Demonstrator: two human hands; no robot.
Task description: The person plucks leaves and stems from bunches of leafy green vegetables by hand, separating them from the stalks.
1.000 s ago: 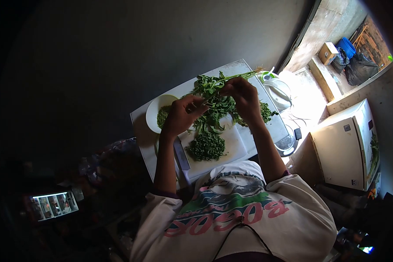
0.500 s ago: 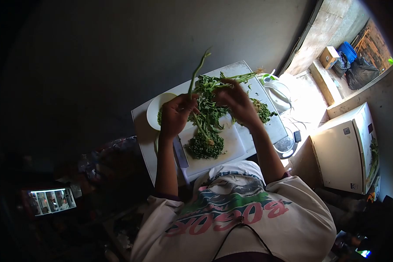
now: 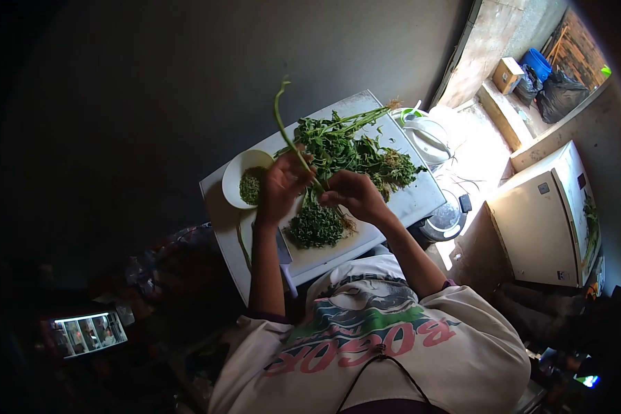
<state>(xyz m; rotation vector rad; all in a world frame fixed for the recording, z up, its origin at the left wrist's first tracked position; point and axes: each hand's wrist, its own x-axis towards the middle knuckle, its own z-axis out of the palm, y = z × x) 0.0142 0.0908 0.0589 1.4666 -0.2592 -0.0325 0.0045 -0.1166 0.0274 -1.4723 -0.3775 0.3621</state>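
A long green stem (image 3: pixel 281 123) stands up at a slant from my left hand (image 3: pixel 283 188), whose fingers are closed round its lower part. My right hand (image 3: pixel 355 196) pinches the same stem near its lower end, close to the left fingers. Below both hands, a heap of chopped greens (image 3: pixel 315 226) lies on the white cutting board (image 3: pixel 366 238). Fine roots show beside the heap. Partly behind my left forearm is a knife with a purple handle (image 3: pixel 289 279). Leafy greens (image 3: pixel 338 148) with long stems spread beyond my hands.
A white bowl (image 3: pixel 229 181) with chopped green bits stands at the table's left. The white table (image 3: pixel 424 200) has a wall behind it. Right of it are a lidded white appliance (image 3: pixel 431 141) and a white fridge (image 3: pixel 535 221). A lit screen (image 3: pixel 90 334) glows at lower left.
My right hand has come down and left from above the leafy greens to the stem's lower end. The stem has tilted further left. The whole view has shifted slightly.
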